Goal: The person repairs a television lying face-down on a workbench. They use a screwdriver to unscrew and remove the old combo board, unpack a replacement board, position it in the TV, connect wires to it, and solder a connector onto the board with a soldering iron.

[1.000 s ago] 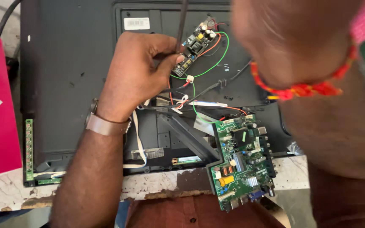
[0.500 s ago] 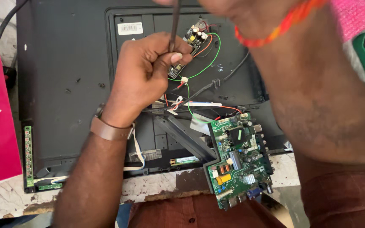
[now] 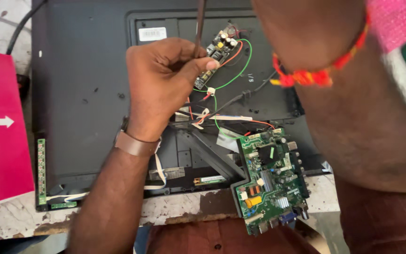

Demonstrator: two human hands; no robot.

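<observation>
The left hand's fingers (image 3: 198,70) pinch the near end of a small driver board (image 3: 214,54), which lies on the black back panel (image 3: 81,80) with its long axis running diagonally away toward the desk's far edge. A dark thin tool shaft (image 3: 199,26) comes down just beside them. The right hand is out of view above the frame, so its grip cannot be told; only the forearm with a red thread band (image 3: 306,75) shows. A white rectangular label (image 3: 152,33) sits beyond the fingers. A green main board (image 3: 271,181) overhangs the desk's near edge (image 3: 189,211); a pink box (image 3: 1,127) with a white arrow sits by the left edge.

An electronics repair workshop: opened television back (image 3: 85,84), loose circuit board (image 3: 271,181), worn bench (image 3: 184,214).
</observation>
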